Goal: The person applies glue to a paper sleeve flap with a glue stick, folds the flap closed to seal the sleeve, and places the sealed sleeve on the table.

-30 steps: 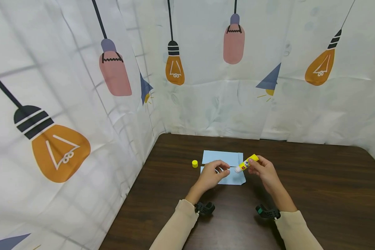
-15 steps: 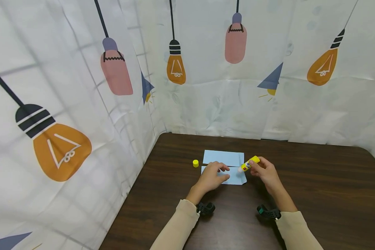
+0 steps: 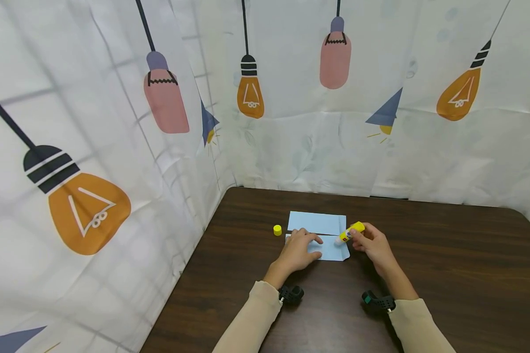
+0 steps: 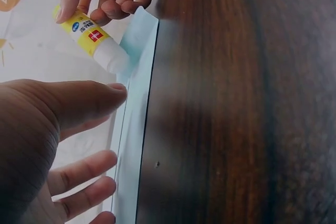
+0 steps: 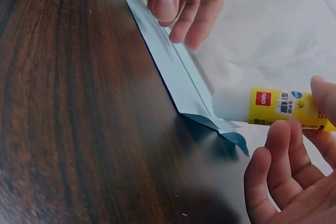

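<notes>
One yellow cap (image 3: pixel 277 230) and two blue paper panels (image 3: pixel 332 251) are lying on the tabletop (image 3: pixel 459 264), the cap to the panels' left. The right hand (image 3: pixel 373 243) is pinching one glue stick (image 3: pixel 351 232), whose white end is slanting down to the near panel's right part. The left hand (image 3: pixel 297 251), thumb and fingers apart, is lying over that panel's left part, with the glue stick between both hands

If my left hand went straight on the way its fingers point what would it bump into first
Probably the glue stick, held in the right hand at the blue paper, though depth there is hard to judge.
</notes>
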`<state>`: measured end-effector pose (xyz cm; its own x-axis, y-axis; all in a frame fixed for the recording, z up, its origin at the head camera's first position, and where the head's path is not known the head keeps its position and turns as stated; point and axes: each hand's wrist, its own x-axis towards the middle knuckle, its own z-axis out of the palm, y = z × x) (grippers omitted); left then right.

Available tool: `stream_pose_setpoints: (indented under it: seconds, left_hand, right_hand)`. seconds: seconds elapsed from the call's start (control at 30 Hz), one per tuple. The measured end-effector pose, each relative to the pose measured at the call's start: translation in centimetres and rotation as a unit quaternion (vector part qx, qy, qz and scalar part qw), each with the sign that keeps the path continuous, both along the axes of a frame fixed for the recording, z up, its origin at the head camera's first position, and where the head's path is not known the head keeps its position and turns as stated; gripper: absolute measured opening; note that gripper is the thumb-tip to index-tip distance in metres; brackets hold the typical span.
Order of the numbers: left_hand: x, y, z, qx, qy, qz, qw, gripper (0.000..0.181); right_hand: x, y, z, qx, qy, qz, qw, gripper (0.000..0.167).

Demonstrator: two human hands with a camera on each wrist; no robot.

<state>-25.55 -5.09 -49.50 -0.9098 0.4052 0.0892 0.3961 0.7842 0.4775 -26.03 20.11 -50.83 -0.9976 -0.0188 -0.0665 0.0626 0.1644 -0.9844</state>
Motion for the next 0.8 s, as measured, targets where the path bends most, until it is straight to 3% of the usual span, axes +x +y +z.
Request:
stream_pose_setpoints:
  seconds: [0.47,0.8]
  left_hand:
    - [-0.02,-0.13,-0.25,-0.041,-0.001,-0.008,0.9991,0.026]
    - [-0.25,-0.34,-0.58,-0.055,0.007,-0.008,0.9984,0.029]
  right_hand:
    - [0.09,-0.23,-0.42,0.014,0.007,0.011,0.9998,0.055]
    - [-0.27,-0.32,-0.80,0.064,0.000,0.028,0.9975,0.059]
